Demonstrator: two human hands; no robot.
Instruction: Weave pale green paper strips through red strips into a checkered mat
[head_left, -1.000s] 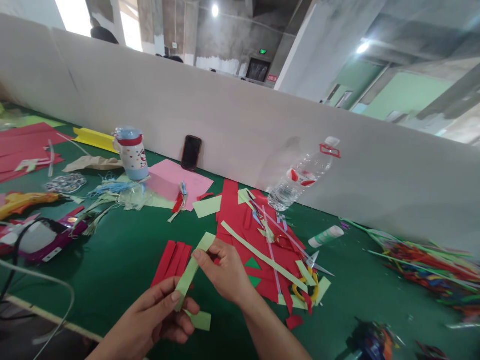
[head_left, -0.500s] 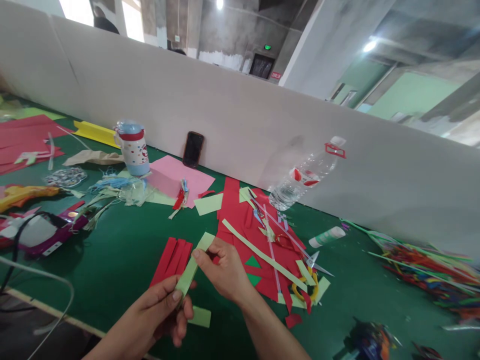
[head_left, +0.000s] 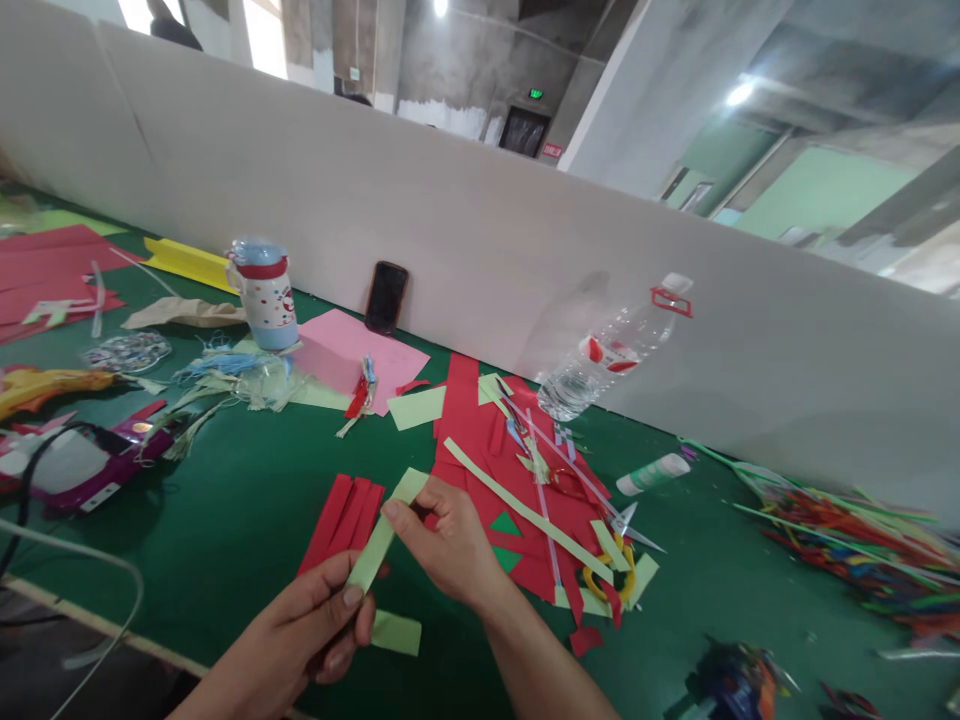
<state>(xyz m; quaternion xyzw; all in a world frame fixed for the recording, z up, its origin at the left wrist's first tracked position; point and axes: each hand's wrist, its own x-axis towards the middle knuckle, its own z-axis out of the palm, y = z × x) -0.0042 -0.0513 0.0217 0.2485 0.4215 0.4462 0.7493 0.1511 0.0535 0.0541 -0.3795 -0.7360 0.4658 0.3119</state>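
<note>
Both hands pinch one pale-green paper strip (head_left: 382,535).
L hand (head_left: 300,630) grips lower end, R hand (head_left: 442,540) upper, above red strips (head_left: 341,520) on bench (head_left: 240,520).

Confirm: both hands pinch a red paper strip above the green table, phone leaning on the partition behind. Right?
Wrong colour: the strip is light green, not red, as the head view shows; the red strips lie beneath it. Left hand and right hand both pinch it above the green table, phone leaning on the partition.
</note>
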